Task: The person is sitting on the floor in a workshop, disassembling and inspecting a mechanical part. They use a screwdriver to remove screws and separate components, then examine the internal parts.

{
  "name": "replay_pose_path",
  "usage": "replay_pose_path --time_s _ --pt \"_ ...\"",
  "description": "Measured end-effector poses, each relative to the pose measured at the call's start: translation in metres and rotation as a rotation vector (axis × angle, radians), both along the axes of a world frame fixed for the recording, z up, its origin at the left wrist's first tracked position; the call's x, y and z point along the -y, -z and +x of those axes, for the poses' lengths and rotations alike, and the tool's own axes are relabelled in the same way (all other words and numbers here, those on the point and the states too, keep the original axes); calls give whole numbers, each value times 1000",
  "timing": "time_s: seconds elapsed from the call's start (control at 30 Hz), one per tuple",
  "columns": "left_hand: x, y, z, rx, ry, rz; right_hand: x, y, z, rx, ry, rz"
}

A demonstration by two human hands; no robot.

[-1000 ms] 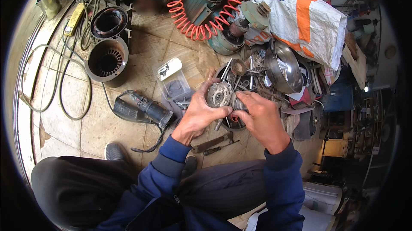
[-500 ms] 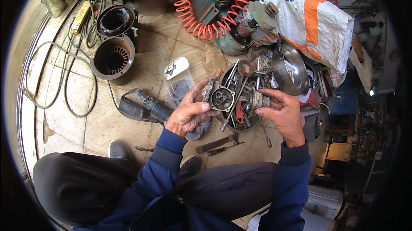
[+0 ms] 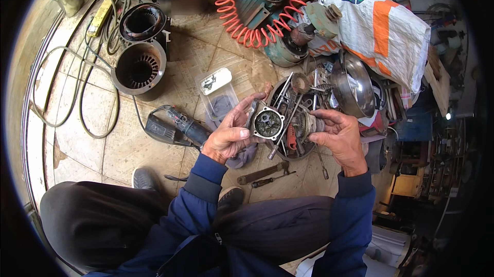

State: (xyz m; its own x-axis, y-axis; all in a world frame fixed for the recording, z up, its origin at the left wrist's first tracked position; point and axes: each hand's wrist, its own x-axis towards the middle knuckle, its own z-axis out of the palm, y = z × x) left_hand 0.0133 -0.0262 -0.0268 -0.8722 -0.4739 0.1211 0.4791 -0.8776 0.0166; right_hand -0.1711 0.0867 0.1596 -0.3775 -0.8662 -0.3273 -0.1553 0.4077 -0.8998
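My left hand [image 3: 229, 135] is closed round a small squarish metal gear housing [image 3: 268, 123]. Its round opening faces up, and dark grease covers the inside. Just to the right, my right hand [image 3: 343, 138] pinches a round metal gear part with a ribbed end [image 3: 307, 124] between thumb and fingers. A gap separates the two parts. Below both hands stands a round pan [image 3: 304, 154] filled with spanners, sockets and other tools, partly hidden by the hands.
A hammer [image 3: 262, 173] and a screwdriver [image 3: 271, 180] lie nearer me. Left are a corded power tool [image 3: 180, 128], a clear plastic box [image 3: 224, 103] and a motor stator [image 3: 139, 68]. Behind stand a coiled red hose [image 3: 242, 35], a steel bowl [image 3: 355, 84] and a white sack [image 3: 386, 45].
The housing in my left hand has turned, so its opening faces me more squarely. My right hand has tilted its gear part, and the toothed face shows less.
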Motion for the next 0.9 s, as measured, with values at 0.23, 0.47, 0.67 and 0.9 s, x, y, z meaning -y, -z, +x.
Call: replay_pose_path --time_s 0.23,0.47,0.67,0.9 --pt "0 6 2 -93 25 28 1 1 0 -10 -12 -4" --pt "1 5 0 -45 -25 68 -1 5 -5 42 -24 -28" --pt "28 26 25 133 -278 -12 4 30 4 86 -19 116" --pt "50 25 44 157 -471 62 -7 130 42 165 -76 386"
